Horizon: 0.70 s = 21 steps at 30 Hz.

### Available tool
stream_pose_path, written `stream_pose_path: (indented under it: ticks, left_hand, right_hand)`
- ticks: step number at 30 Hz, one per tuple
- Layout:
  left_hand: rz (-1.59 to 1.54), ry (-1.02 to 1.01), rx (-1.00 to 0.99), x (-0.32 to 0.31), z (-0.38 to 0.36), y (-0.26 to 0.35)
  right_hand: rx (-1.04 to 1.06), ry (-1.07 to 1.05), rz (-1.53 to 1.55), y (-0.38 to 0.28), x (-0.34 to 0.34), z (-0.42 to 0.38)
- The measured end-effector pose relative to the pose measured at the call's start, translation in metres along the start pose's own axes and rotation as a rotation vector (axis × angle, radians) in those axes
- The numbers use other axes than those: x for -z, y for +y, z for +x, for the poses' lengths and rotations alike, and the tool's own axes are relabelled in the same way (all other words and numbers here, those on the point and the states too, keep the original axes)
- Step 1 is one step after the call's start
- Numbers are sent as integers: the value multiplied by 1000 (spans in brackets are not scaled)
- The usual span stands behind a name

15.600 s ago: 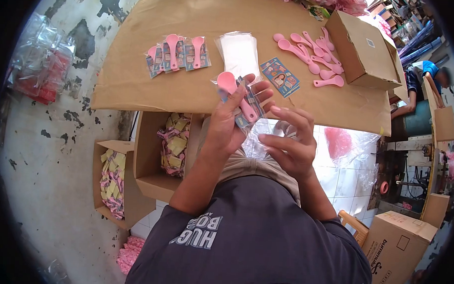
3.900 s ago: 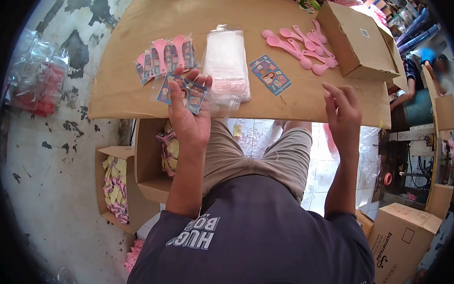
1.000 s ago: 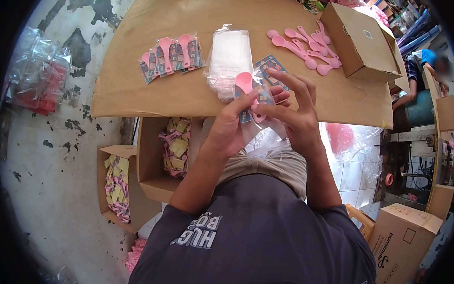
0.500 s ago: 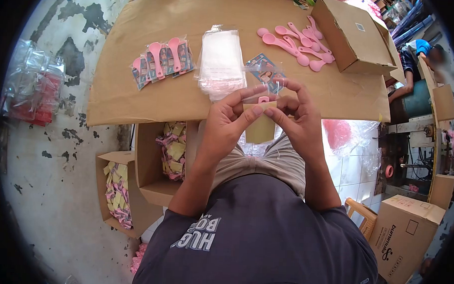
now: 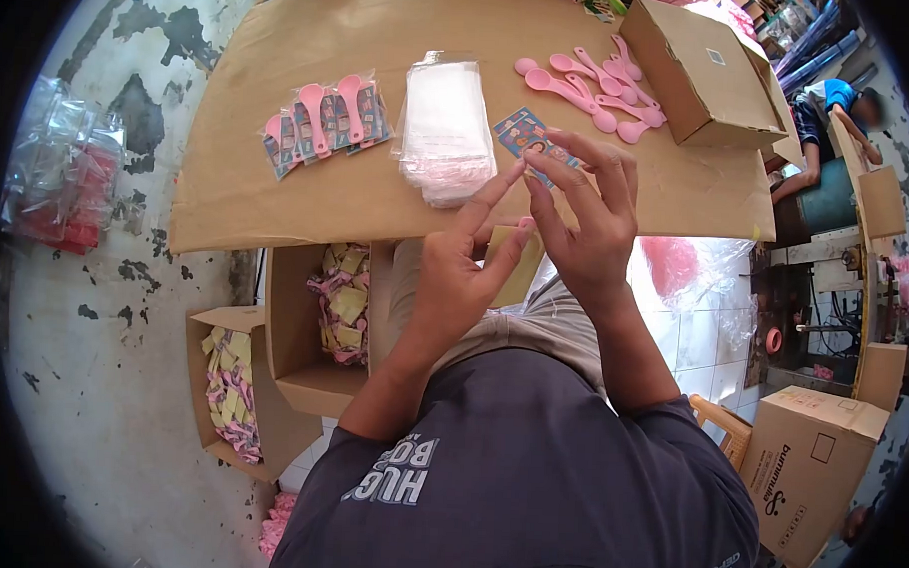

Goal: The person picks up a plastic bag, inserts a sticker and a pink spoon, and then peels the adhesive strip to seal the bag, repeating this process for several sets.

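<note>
Both hands meet at the bench's (image 5: 277, 198) near edge, left hand (image 5: 459, 284) and right hand (image 5: 587, 224) pinching a tan card packet (image 5: 515, 271) between their fingertips.

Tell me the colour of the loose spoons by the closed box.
Pink, all of them: the loose spoons, clearest in the head view.

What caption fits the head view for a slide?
Both hands, left hand and right hand, hold a small packet beside bagged pink spoons and clear bags.

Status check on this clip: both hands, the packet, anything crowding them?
Left hand and right hand pinched together on a small packet at the table edge. Packet mostly hidden by fingers. Bag stack close ahead, not touching.
</note>
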<state>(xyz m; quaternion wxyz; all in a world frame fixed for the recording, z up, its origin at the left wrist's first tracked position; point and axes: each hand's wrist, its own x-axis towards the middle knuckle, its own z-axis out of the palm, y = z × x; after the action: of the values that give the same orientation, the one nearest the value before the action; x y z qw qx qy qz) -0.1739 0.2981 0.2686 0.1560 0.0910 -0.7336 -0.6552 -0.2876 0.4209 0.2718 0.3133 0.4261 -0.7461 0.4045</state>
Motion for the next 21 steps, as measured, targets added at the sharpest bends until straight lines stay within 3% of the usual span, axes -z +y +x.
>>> stream_pose_path:
  ticks: [10, 16, 18, 21]
  left_hand:
    - [202, -61, -108, -1, 0, 4]
    - [53, -140, -28, -2, 5, -6]
    - [78, -152, 22, 3, 4, -7]
    - [19, -137, 59, 1, 5, -13]
  right_hand:
    - [-25, 76, 123, 6, 1, 0]
    - [-307, 184, 406, 31, 12, -1]
    - [-551, 402, 819, 38, 23, 7]
    - [-521, 339, 718, 42, 37, 7]
